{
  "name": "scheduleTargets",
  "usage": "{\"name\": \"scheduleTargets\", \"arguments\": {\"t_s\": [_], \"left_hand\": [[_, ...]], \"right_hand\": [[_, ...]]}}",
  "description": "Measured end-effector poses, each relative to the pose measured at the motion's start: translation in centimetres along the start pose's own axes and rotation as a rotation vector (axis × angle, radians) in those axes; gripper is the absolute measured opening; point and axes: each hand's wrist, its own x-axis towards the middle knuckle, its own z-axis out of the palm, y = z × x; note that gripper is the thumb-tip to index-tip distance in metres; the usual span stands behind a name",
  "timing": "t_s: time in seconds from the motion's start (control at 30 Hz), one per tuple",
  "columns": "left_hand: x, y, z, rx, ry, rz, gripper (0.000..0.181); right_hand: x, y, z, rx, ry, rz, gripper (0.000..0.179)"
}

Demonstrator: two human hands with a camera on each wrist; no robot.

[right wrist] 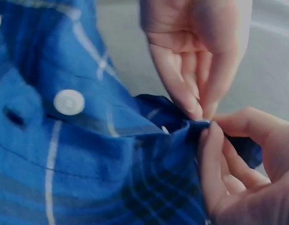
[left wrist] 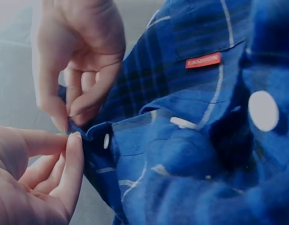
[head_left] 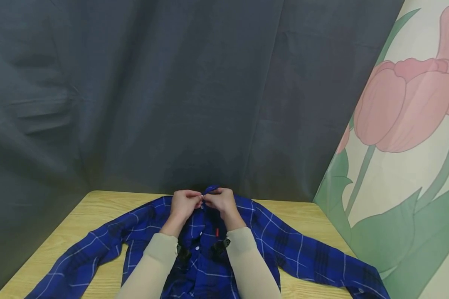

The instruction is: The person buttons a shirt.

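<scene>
A blue plaid shirt (head_left: pixel 209 265) lies spread with its front up and both sleeves out to the sides. At its collar (head_left: pixel 211 189) my left hand (head_left: pixel 184 206) and right hand (head_left: pixel 224 204) meet, fingertips nearly touching. In the left wrist view, the left hand (left wrist: pixel 36 176) pinches the fabric edge between thumb and forefinger. My right hand (right wrist: pixel 257 173) pinches the same edge from the other side. A small white button (left wrist: pixel 106 141) sits just beside the fingertips. Whatever lies between the fingertips is mostly hidden. Further down the front is a larger-looking white button (right wrist: pixel 69 102), near an open buttonhole (right wrist: pixel 14 116).
The shirt rests on a light wooden table (head_left: pixel 303 211). Behind the far edge hangs a dark grey curtain (head_left: pixel 209 104). A wall with painted tulips (head_left: pixel 396 108) stands to the right. A red label (left wrist: pixel 202 60) is sewn on the shirt's chest.
</scene>
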Motion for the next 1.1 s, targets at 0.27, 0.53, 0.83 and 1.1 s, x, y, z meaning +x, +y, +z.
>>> {"name": "scheduleTargets", "arguments": {"t_s": [0.27,0.53,0.83,1.1], "left_hand": [[0.2,0.2,-0.2,-0.058,-0.055,-0.008,0.016],[0.3,-0.2,-0.2,-0.013,-0.089,0.023,0.016],[-0.1,0.3,-0.7,0.132,-0.139,0.121,0.020],[-0.9,1.5,-0.3,0.321,-0.122,0.214,0.025]], "right_hand": [[0.7,0.4,-1.8,0.240,-0.199,0.107,0.025],[0.7,0.7,-2.0,0.161,-0.184,0.099,0.027],[1.0,0.7,-2.0,0.238,-0.192,0.153,0.011],[1.2,1.0,-2.3,0.269,-0.196,0.166,0.017]]}}
